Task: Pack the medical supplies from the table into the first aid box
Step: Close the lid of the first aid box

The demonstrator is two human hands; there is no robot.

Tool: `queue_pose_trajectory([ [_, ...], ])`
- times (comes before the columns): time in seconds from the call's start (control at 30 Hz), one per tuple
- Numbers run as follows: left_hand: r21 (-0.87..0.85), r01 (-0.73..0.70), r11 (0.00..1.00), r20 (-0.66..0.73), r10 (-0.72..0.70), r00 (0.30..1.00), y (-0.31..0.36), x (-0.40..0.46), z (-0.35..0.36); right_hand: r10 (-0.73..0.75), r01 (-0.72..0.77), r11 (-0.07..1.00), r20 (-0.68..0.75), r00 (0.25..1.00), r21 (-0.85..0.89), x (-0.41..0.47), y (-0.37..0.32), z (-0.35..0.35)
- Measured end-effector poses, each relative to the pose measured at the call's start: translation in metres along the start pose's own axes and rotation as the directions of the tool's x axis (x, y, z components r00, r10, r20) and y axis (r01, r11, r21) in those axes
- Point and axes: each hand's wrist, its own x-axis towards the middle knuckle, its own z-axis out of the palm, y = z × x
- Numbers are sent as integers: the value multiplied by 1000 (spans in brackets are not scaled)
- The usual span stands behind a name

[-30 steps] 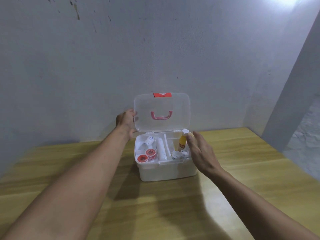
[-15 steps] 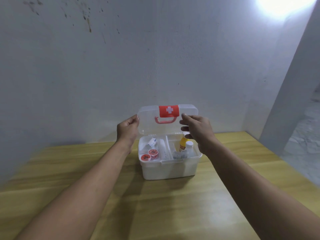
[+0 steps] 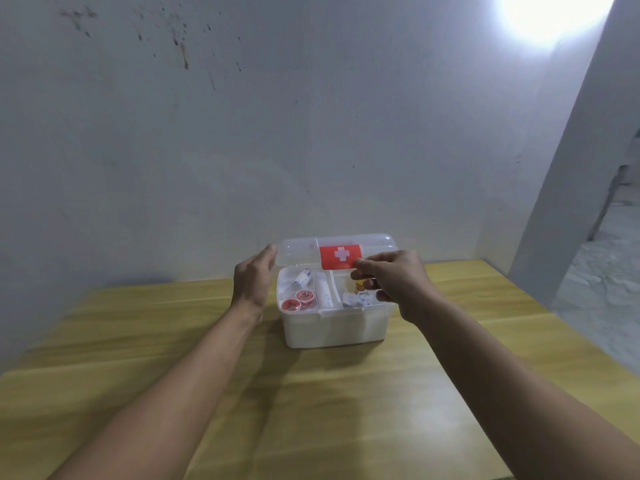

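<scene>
The white first aid box (image 3: 334,329) stands on the wooden table (image 3: 311,410) near the wall. Its clear lid (image 3: 298,249), marked with a red cross label (image 3: 341,256), is tilted far down over the tray. My left hand (image 3: 251,282) holds the lid's left edge. My right hand (image 3: 393,282) grips the lid's front edge on the right. In the tray lie two red-capped pots (image 3: 298,301), a white roll (image 3: 323,294), a small tube (image 3: 304,276), two clear cups (image 3: 356,299) and a yellow bottle (image 3: 360,285), partly hidden by my right hand.
A grey wall rises right behind the box. A pillar (image 3: 571,168) stands at the right, with a stone floor beyond the table's right edge. A bright lamp glares at the top right.
The lid has swung from upright down toward the tray. My right hand left the yellow bottle and took hold of the lid; my left hand followed the lid's edge downward.
</scene>
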Motion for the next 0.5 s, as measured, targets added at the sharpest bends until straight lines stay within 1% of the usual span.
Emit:
queue_pose_trajectory([
  [0.07, 26, -32, 999, -5, 33, 999, -5, -3, -1, 26, -26, 999, 12, 1000, -25, -4, 7, -2],
  [0.17, 110, -90, 990, 18, 89, 996, -9, -11, 0, 41, -38, 994, 21, 999, -98, -8, 18, -3],
  [0.33, 265, -164, 950, 24, 164, 986, -14, -15, 0, -8, 12, 957, 18, 1000, -289, -10, 36, -4],
  [0.4, 325, -180, 928, 38, 177, 983, -15, -15, 0, -75, 75, 898, 17, 997, -434, -11, 38, -6],
  [0.47, 386, -198, 901, 57, 191, 980, -20, -14, -2, -198, 154, 791, -10, 980, -592, -13, 37, -7],
  [0.5, 413, -209, 886, 65, 200, 978, -22, -15, -2, -269, 182, 746, -39, 962, -641, -13, 36, -8],
])
